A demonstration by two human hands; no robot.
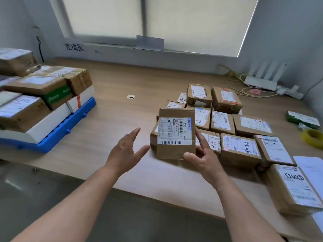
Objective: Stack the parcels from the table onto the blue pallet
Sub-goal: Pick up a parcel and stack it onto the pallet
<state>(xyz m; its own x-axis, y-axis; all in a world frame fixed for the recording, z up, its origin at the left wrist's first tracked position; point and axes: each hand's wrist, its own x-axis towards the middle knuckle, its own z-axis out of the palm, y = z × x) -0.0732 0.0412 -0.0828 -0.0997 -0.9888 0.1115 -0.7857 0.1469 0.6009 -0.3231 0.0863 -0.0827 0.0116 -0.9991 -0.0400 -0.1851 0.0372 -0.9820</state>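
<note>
Pick-up step: the right hand (201, 156) has its grip on a labelled parcel (175, 135), tilted up above the tabletop (113, 116). The left hand (125, 147), grip wide and empty, hovers at its nine o'clock. The next move is likely a carry toward ten o'clock onto the blue pallet (50, 144).

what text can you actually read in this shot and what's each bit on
"完成区": on the wall.
"530- D5 A68": on the white label of the parcel that the right hand grips.
White letters on the green-banded parcel on the blue pallet: blurred.
Labels and pen marks on the other parcels: not legible.
</note>
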